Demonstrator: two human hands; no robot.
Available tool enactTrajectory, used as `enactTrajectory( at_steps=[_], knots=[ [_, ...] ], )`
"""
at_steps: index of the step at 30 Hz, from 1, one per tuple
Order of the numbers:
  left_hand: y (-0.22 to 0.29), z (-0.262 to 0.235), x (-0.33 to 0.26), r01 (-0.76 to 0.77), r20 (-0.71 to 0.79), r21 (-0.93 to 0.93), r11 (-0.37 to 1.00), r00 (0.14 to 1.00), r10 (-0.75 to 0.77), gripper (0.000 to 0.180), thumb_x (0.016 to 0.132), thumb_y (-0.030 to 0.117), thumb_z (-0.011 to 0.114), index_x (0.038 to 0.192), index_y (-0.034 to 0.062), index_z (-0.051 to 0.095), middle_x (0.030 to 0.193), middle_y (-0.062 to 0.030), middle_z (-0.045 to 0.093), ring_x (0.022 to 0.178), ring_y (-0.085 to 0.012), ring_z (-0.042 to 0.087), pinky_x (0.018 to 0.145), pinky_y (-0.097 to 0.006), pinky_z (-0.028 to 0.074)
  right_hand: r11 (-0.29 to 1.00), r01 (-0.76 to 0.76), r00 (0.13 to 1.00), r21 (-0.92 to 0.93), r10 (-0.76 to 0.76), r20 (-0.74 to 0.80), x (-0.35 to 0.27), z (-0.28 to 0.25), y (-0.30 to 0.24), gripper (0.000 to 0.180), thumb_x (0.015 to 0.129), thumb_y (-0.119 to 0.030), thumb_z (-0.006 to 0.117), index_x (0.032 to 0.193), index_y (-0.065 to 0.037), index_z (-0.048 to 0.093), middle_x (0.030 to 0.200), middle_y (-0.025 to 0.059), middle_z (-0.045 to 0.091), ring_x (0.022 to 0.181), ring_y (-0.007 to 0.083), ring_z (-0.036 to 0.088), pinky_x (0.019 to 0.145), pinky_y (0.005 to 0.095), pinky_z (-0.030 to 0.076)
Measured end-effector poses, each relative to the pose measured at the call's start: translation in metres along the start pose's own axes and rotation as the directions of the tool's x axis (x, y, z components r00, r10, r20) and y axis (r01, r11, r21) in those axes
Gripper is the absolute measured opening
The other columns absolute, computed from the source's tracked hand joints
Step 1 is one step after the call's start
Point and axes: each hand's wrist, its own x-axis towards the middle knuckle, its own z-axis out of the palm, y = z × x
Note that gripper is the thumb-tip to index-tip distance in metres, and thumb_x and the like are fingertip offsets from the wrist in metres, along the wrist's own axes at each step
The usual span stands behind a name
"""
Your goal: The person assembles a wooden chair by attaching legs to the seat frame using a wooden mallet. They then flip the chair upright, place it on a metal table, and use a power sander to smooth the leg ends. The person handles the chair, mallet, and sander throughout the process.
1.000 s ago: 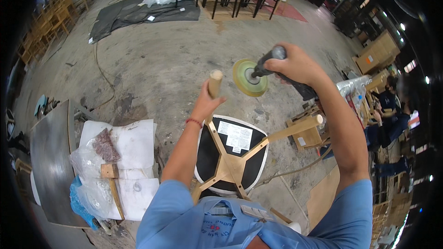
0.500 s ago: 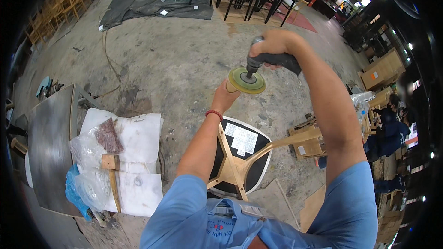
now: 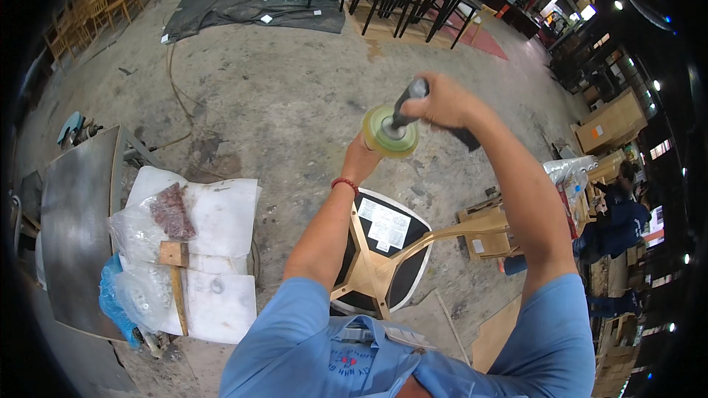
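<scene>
- Gripping a handheld sander (image 3: 402,114) by its dark handle, the right hand (image 3: 442,99) is closed around the tool, whose round green-yellow disc (image 3: 389,131) faces down and toward the person.
- The left hand (image 3: 361,158) sits right under that disc, largely hidden by it; it seems wrapped around the tip of a chair leg, though I cannot tell for sure.
- The upturned wooden chair (image 3: 380,250) stands on the concrete floor (image 3: 280,88) just in front of the person, legs up, its long axis rising toward the hands.
- The left hand is the nearer one to the chair.
- Clear plastic bags (image 3: 140,232) holding brown sanding scraps lie on a white sheet (image 3: 221,210) at the floor's left side, beside a metal plate (image 3: 77,221).
</scene>
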Motion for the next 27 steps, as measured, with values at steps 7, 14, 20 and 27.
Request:
enactTrajectory(
  at_steps=[7,14,20,27],
  knots=[
    [0.007,-0.005,0.000,0.109,-0.005,0.079,0.991,0.994,-0.109,0.045,0.078,0.016,0.074,0.120,0.0056,0.059,0.105,-0.0105,0.068,0.097,-0.0222,0.065,0.086,-0.034,0.050,0.998,-0.059,0.988,-0.004,0.058,-0.143,-0.001,-0.027,0.019,0.040,0.074,-0.027,0.074,0.100,0.001,0.062,0.077,0.0106,0.065,0.058,0.0169,0.062,0.050,0.0315,0.051],
    [0.015,-0.010,0.000,0.027,0.081,-0.050,0.998,0.996,-0.023,0.044,0.078,0.014,0.073,0.118,0.0042,0.059,0.102,-0.0125,0.068,0.092,-0.0239,0.065,0.085,-0.035,0.050,0.999,-0.038,0.999,0.016,0.038,0.030,0.006,-0.002,-0.019,0.042,0.074,-0.026,0.074,0.103,0.001,0.063,0.075,0.0120,0.066,0.053,0.0185,0.062,0.049,0.0319,0.051],
    [0.012,-0.006,-0.002,0.163,0.035,0.070,0.984,0.986,-0.165,0.037,0.079,0.012,0.071,0.113,0.0040,0.059,0.101,-0.0119,0.068,0.092,-0.0229,0.064,0.085,-0.034,0.049,0.993,-0.117,0.984,-0.010,0.115,-0.139,0.012,-0.023,-0.002,0.043,0.072,-0.025,0.075,0.103,0.003,0.062,0.076,0.0140,0.066,0.054,0.0204,0.063,0.048,0.0334,0.052],
    [0.006,-0.008,0.002,0.099,-0.016,-0.040,0.994,0.995,-0.100,0.039,0.078,0.012,0.071,0.114,0.0050,0.059,0.101,-0.0122,0.067,0.092,-0.0235,0.064,0.084,-0.035,0.050,0.994,-0.037,0.987,-0.105,0.020,-0.159,0.005,-0.004,-0.021,0.048,0.073,-0.027,0.075,0.108,0.003,0.061,0.080,0.0153,0.067,0.061,0.0215,0.066,0.057,0.0341,0.053]
  ],
)
